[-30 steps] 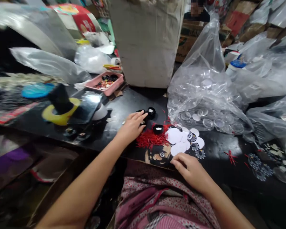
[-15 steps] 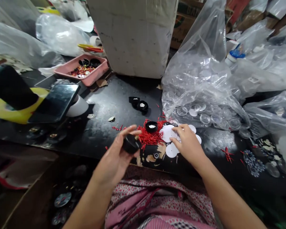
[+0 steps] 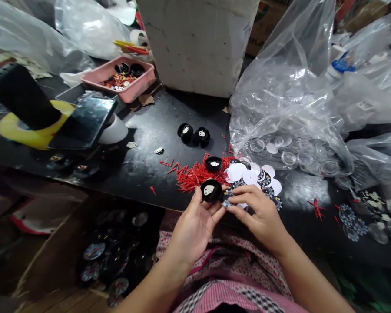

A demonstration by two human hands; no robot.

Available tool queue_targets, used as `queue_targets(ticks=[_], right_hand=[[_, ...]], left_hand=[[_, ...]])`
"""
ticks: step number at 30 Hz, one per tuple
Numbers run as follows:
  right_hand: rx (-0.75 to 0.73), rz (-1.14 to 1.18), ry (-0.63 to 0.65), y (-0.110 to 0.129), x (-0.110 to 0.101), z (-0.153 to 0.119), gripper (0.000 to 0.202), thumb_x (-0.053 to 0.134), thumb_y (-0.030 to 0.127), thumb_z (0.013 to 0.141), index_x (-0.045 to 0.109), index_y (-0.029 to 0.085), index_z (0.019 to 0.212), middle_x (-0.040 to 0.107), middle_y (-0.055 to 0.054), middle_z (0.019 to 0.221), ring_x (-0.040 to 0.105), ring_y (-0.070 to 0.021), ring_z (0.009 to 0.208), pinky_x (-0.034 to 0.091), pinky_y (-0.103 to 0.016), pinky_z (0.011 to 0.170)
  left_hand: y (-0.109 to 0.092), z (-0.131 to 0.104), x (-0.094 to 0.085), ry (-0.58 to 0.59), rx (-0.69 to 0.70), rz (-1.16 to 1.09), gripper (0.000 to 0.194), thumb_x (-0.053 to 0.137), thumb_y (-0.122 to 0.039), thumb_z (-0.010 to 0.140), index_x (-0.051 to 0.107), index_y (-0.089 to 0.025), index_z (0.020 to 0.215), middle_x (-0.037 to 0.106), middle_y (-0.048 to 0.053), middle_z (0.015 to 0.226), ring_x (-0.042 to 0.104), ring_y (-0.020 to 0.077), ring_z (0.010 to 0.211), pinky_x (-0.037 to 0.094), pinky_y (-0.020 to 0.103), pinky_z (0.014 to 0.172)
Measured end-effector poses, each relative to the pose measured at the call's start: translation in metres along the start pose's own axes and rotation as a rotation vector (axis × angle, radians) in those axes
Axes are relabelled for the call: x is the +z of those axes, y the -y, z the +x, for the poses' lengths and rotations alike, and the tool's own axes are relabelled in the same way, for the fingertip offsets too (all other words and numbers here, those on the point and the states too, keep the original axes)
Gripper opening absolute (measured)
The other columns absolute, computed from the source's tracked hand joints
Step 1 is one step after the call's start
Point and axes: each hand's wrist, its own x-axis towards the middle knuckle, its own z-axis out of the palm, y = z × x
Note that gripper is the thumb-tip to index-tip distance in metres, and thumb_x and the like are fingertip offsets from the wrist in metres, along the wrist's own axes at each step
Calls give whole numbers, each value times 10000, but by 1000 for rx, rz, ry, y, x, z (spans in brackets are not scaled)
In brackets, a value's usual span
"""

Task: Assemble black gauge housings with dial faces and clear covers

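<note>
My left hand [image 3: 195,226] holds a round black cup [image 3: 211,190] tilted so its inside shows, with a white plate in it. Close beside the cup, my right hand [image 3: 259,213] pinches a small printed dial disc [image 3: 227,198] between thumb and fingers. Behind both hands lies a heap of red pointers [image 3: 193,175], with another black cup [image 3: 213,164] on it. White and dark printed discs [image 3: 250,177] are spread to the right of the heap. Two more black cups [image 3: 185,133] stand further back on the black table.
A pink tray [image 3: 138,90] of small parts and a phone [image 3: 83,124] are at the left. Behind stands a large pale box [image 3: 198,48]. A clear bag of transparent rings [image 3: 286,117] fills the right. Below the table edge, a box holds finished-looking dials [image 3: 94,251].
My left hand has moved right and turned the cup so its inside shows. My right hand has lifted a dial disc from the pile and brought it beside the cup. The view has shifted.
</note>
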Motion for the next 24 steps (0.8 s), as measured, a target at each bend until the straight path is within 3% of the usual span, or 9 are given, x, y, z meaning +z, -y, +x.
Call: queue_targets(ticks=[4,8,13,18,21,24], right_hand=[[186,69,-62,-2,2,0,126,630,246,891,678,237,1007,665,-72,1107,638,-208,963,514,-404,884],[370,247,-27,0,-3,2,202,629,248,875,656,232,1074,696,-38,955,636,-175,817,520,-332,757],[301,179,-86,15,-6,11,100,610,258,897,693,236,948,684,-12,881,626,-169,830,491,-327,782],[307,61,-71,21,-1,19,19,623,225,874,619,206,872,655,-9,817,604,-152,740,470,-297,683],[354,67,-9,17,-2,20,67,624,254,872,587,210,838,648,-5,796,594,-150,718,456,-293,657],[382,62,1,12,-4,19,118,647,298,848,566,216,821,619,8,763,566,-144,682,440,-287,620]], left_hand=[[6,-3,-2,5,38,-5,342,556,-489,921,687,-212,1073,743,87,1122,688,239,1068,542,398,959],[8,-4,-4,42,51,38,394,585,-475,909,624,-231,1217,739,88,1132,695,225,1040,544,371,925],[17,-6,-6,71,121,176,345,624,-377,901,637,-305,1238,661,36,1314,632,226,1177,513,368,990],[26,-5,-12,118,175,391,331,626,-391,896,666,-358,1223,605,-13,1395,453,256,1381,335,432,1163],[23,-3,-17,131,181,498,360,646,-379,881,657,-358,1240,595,-11,1408,463,257,1372,313,443,1173],[20,-3,-19,162,157,494,360,675,-351,858,669,-328,1217,642,17,1347,549,253,1290,389,425,1123]])
